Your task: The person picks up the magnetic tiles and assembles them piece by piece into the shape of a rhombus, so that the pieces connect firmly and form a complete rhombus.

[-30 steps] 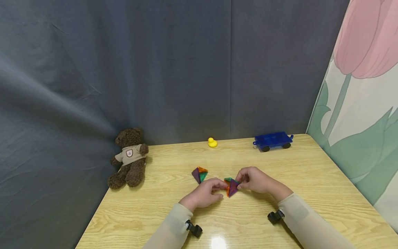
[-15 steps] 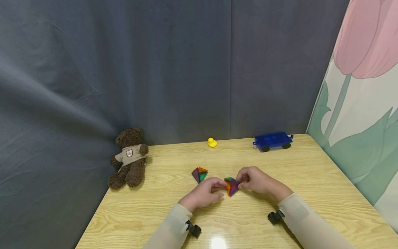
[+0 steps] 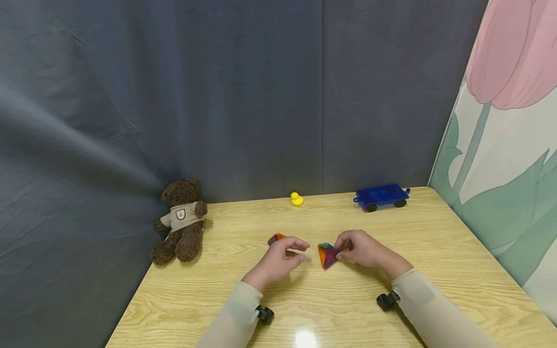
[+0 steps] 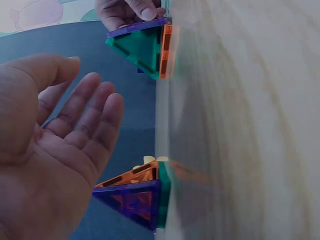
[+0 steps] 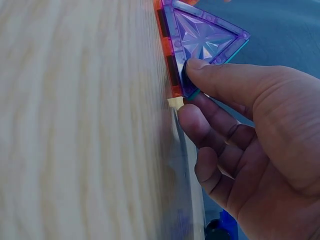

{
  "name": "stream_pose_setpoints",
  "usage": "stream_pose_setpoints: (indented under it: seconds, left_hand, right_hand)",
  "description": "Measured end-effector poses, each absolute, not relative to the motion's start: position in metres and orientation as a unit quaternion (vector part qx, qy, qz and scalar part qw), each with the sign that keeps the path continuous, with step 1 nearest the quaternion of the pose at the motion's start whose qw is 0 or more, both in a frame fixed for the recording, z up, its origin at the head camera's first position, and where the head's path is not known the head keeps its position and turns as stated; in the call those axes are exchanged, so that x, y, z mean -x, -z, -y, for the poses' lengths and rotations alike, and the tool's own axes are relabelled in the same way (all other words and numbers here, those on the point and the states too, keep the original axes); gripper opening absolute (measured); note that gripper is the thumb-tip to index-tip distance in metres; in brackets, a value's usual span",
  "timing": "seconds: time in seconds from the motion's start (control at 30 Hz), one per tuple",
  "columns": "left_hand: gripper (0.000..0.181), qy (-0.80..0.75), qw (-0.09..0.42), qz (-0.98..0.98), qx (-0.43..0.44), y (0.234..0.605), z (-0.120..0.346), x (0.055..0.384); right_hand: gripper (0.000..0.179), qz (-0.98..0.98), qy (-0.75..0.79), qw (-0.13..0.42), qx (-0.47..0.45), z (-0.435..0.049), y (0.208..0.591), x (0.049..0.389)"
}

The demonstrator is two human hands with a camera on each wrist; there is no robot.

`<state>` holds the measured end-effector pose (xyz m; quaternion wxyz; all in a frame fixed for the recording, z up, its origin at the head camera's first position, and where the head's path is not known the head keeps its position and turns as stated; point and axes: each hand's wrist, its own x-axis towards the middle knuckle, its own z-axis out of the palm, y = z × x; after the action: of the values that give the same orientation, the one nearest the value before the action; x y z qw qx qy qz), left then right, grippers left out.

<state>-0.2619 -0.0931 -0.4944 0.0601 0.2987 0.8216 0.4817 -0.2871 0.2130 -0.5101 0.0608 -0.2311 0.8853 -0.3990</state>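
Observation:
My right hand [image 3: 360,248] pinches a small pyramid of translucent magnetic tiles [image 3: 327,256] by one corner, thumb on its purple face. Orange, green and purple triangles make up this pyramid, which appears to stand on the table. In the right wrist view the thumb of the right hand [image 5: 280,125] presses the purple tile [image 5: 205,35]. My left hand [image 3: 278,261] hovers with spread, relaxed fingers and holds nothing. Behind it a second tile pyramid [image 3: 276,238] is partly covered in the head view; the left wrist view shows this pyramid [image 4: 135,200] below the fingers.
A brown teddy bear [image 3: 182,220] sits at the table's left edge. Along the back stand a yellow toy duck [image 3: 297,199] and a blue wheeled toy cart [image 3: 382,195]. A dark curtain [image 3: 243,96] hangs behind the wooden table [image 3: 348,309].
My left hand has come off the held pyramid and moved left and slightly back, covering more of the second pyramid. The right hand has shifted its pyramid slightly right and away.

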Motion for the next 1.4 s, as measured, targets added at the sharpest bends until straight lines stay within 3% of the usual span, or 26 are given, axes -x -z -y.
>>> stream_pose_setpoints:
  seconds: [0.57, 0.87, 1.4]
  left_hand:
    - [0.029, -0.548, -0.068, -0.796, -0.247, 0.49, 0.117, 0.28]
    - [0.033, -0.546, -0.048, -0.813, -0.196, 0.495, 0.136, 0.289]
    - [0.041, -0.535, 0.021, -0.82, -0.201, 0.511, 0.153, 0.3]
  right_hand:
    - [0.011, -0.886, 0.41, 0.049, 0.212, -0.224, 0.512, 0.292]
    - [0.011, -0.887, 0.417, 0.045, 0.194, -0.227, 0.517, 0.295]
    - [0.01, -0.89, 0.42, 0.03, 0.177, -0.231, 0.521, 0.297]
